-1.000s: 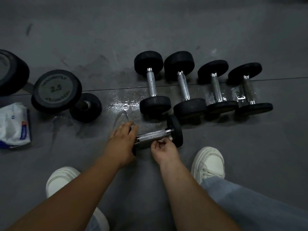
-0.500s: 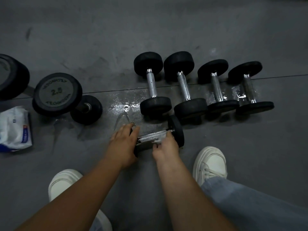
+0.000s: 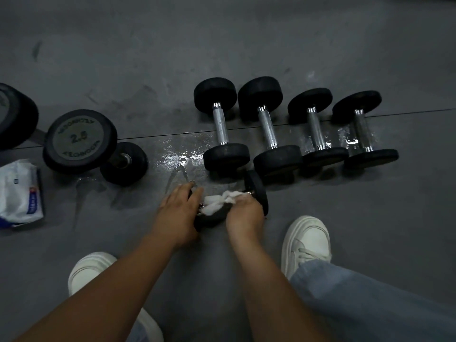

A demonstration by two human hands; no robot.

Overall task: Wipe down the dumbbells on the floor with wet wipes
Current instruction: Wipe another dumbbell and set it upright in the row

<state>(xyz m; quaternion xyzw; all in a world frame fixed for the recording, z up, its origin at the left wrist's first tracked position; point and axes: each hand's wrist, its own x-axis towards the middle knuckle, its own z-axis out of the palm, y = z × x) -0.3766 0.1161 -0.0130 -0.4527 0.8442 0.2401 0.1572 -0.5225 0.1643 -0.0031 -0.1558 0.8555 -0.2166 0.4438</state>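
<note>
Head cam: the small dumbbell [image 3: 257, 191] lies on the floor right in front of the person, handle running left-right. The right hand [image 3: 244, 215] curls over the handle, gripping a white wet wipe [image 3: 218, 201] bunched around it. The left hand [image 3: 177, 211] clamps over the left head, fingers bent. The right head sits just beside the row of four dumbbells [image 3: 267, 129] behind. There's a wet patch [image 3: 177, 159] up-left, the wipe pack [image 3: 19, 193] far left, and bare floor out right.

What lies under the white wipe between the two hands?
The handle of the dumbbell; only its chrome ends show. The wipe and the right hand cover the rest.
</note>
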